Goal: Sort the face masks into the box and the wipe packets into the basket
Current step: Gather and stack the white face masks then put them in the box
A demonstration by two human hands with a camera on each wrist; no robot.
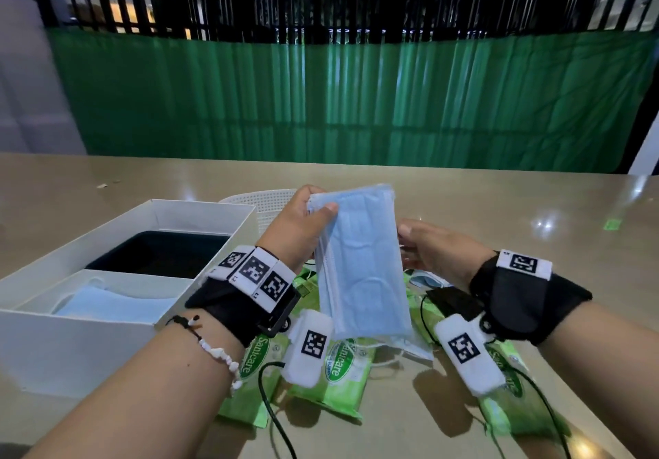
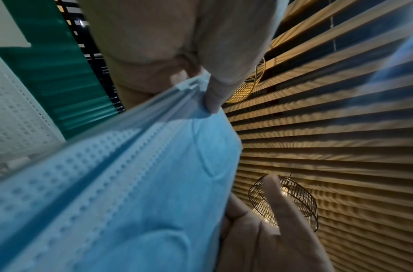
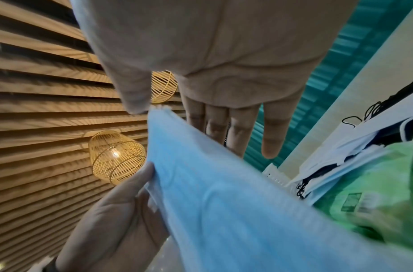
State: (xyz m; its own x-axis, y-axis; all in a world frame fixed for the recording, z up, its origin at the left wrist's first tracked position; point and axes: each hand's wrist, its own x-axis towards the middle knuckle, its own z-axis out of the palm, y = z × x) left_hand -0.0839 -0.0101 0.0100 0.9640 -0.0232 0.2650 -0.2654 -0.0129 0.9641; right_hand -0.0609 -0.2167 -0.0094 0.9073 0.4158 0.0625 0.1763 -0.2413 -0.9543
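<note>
Head view: we hold a stack of pale blue pleated face masks point(image 1: 360, 266) upright above the glossy beige desk point(image 1: 517, 209). Our left hand point(image 1: 299, 230) pinches the stack's upper left corner, thumb on the near face and fingers behind it; this grip is clenched on the masks. Our right hand point(image 1: 435, 248) sits at the stack's right edge with fingers extended, and the right wrist view shows the thumb tip just at the top corner and straight fingers behind the sheet, so we record that grip as released, touching at most. To the left stands a white cardboard box point(image 1: 117, 230) with an inner divider: the near compartment holds more pale blue masks point(image 1: 107, 303), the far one a dark tray point(image 1: 160, 252). Behind our left hand, a white perforated plastic basket point(image 1: 264, 205) shows partly, just beside the box. Beneath our wrists, green wipe packets with white oval labels point(image 1: 338, 373) lie scattered on the desk, with further loose masks among them, one black point(image 1: 453, 301). Both wrists carry black straps with white coded marker tags, and thin black cables trail over the packets. Left wrist view: the embossed edge of the blue stack fills the lower left, the thumb pressed on its corner. A green corrugated screen point(image 1: 321, 102) backs the desk.
</note>
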